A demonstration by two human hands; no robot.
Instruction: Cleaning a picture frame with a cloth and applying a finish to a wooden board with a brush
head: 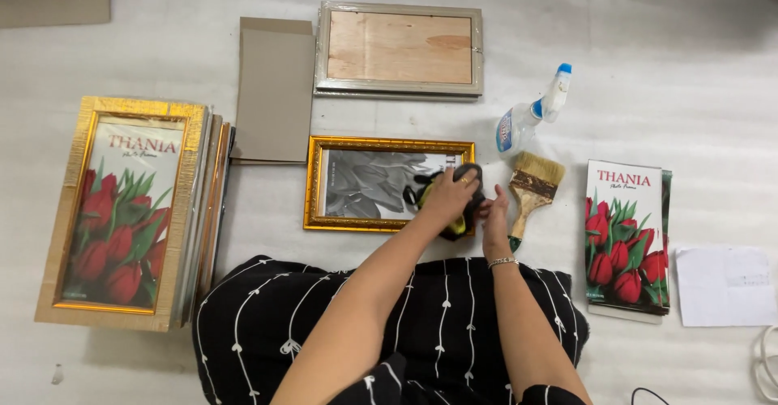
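— Head view: which step is this?

— Wiping, I judge — left hand [448, 197] clutches a dark cloth [468, 202] on the gold frame [387, 183] ahead; right hand [494, 225] steadies the edge, holding nothing.

— Next?

— Probably sweeping across the glass.

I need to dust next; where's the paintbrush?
In the head view, the paintbrush lies right of the gold frame, just beyond the right hand, below the spray bottle.

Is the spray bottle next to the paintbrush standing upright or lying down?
Lying down. The spray bottle rests on its side on the white floor, its nozzle end pointing away, just beyond the paintbrush.
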